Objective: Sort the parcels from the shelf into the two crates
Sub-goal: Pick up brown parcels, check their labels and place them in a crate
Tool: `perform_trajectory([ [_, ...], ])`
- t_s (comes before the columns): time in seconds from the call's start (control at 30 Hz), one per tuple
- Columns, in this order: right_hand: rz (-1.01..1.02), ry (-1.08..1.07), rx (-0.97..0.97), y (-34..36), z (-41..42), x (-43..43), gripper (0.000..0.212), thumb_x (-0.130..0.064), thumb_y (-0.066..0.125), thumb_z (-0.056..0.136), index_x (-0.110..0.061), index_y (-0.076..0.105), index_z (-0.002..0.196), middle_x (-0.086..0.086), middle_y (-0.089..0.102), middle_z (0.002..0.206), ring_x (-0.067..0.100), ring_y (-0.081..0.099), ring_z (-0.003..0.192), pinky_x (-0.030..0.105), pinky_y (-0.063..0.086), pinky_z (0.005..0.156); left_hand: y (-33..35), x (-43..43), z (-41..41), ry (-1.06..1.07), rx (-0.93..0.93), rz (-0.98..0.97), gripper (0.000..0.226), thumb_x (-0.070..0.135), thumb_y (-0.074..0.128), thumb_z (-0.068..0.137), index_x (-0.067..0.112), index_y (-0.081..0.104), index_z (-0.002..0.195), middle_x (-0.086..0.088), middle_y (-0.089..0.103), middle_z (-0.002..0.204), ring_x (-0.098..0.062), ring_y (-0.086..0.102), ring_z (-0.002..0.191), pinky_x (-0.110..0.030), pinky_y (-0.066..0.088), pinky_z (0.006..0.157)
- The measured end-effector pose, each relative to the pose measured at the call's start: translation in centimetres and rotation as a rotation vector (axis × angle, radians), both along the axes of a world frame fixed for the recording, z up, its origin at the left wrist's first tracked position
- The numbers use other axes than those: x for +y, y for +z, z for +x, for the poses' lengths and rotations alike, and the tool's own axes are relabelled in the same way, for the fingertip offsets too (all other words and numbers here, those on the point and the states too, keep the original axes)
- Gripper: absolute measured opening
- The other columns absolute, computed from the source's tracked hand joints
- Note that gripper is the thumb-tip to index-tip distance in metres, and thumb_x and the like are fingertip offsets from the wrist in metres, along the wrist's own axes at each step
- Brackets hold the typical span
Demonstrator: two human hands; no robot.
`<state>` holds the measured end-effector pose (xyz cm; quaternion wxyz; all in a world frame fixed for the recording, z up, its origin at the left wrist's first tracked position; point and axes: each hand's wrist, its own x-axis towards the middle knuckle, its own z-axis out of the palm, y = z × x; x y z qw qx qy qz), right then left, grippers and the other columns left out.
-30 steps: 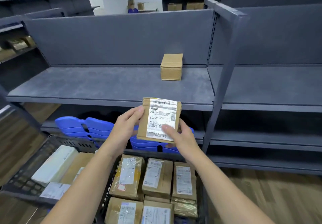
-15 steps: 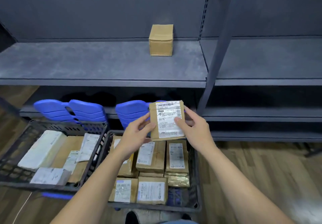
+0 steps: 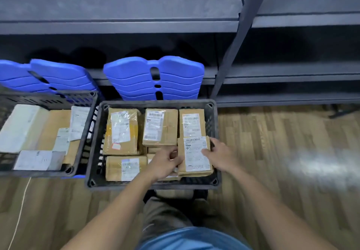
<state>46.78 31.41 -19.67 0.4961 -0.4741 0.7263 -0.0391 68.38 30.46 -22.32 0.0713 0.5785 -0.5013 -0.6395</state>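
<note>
The parcel [image 3: 195, 156] is a flat, rectangular brown-card packet with a white printed label covering most of its top face. It lies label-up in the near right corner of the right crate [image 3: 155, 103], resting on other parcels there. The left hand [image 3: 165, 164] has its fingers curled in against the parcel's left edge and pinches it; the right hand [image 3: 219, 157] grips the right edge, thumb laid on the label and fingers wrapped over the side.

The right crate is dark plastic with slotted walls and rounded corners, packed with taped brown cartons [image 3: 160, 127] – some glossy with clear film. The left crate [image 3: 86, 131], of the same lattice make, holds flatter pieces: a pale soft bag [image 3: 18, 127] and wide card mailers with paper slips. Behind them lean ribbed blue plastic panels [image 3: 153, 78] against the matt grey metal shelf [image 3: 116, 25]. The floor [image 3: 282, 152] is wood-grain plank with a sheen.

Half a second ago both hands held the parcel upright in the air above the crate – since then it has come down flat into the crate, with the same two-handed hold.
</note>
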Motion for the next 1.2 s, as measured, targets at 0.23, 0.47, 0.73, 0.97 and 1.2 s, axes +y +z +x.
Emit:
perform_trajectory([
  [0.23,0.084,0.070,0.042,-2.4,0.3,1.1,0.058,-0.017,0.043,0.106,-0.031,0.020,0.158,-0.003,0.062,0.113,0.005,0.055,0.076,0.023,0.039,0.057,-3.2,1.1,-0.7,0.000,-0.057,0.053,0.033,0.015,0.065,0.101,0.024,0.053,0.130,-0.004,0.067,0.126,-0.020,0.069,0.106,-0.043,0.065,0.078],
  [0.47,0.104,0.198,0.146,-7.0,2.0,2.0,0.110,-0.017,0.068,0.087,-0.030,-0.013,0.160,0.012,0.053,0.144,0.027,0.062,0.115,0.043,0.057,0.094,-5.2,2.7,-1.6,0.089,-0.054,0.090,0.085,0.008,0.066,0.100,0.047,0.019,0.159,-0.002,0.065,0.128,-0.010,0.066,0.096,-0.022,0.060,0.066],
  [0.73,0.057,0.585,0.357,-9.5,3.4,4.6,0.056,0.006,0.052,0.096,0.000,0.040,0.150,0.023,0.016,0.169,0.034,0.016,0.158,0.039,0.042,0.118,-8.6,2.3,-1.7,-0.262,-0.363,-0.203,0.079,0.014,0.067,0.098,0.034,0.026,0.163,-0.008,0.063,0.134,-0.023,0.061,0.115,-0.016,0.042,0.096],
  [0.97,0.140,0.731,0.258,-11.1,3.4,3.7,0.051,-0.019,0.046,0.109,-0.009,0.036,0.158,0.008,0.000,0.174,0.035,0.005,0.160,0.049,0.031,0.124,-10.5,1.4,-1.9,-0.773,-0.823,-0.446,0.090,0.062,0.062,0.094,0.044,0.006,0.163,-0.013,0.010,0.165,-0.037,0.016,0.149,-0.051,0.028,0.118],
  [1.2,0.108,0.706,0.252,-10.7,3.4,3.4,0.050,-0.026,0.045,0.109,-0.011,0.040,0.156,0.008,0.015,0.173,0.036,0.022,0.156,0.049,0.036,0.121,-10.6,1.2,-1.9,-0.824,-0.877,-0.471,0.085,0.063,0.057,0.096,0.044,0.007,0.163,-0.014,0.030,0.149,-0.035,0.033,0.133,-0.048,0.032,0.111],
])
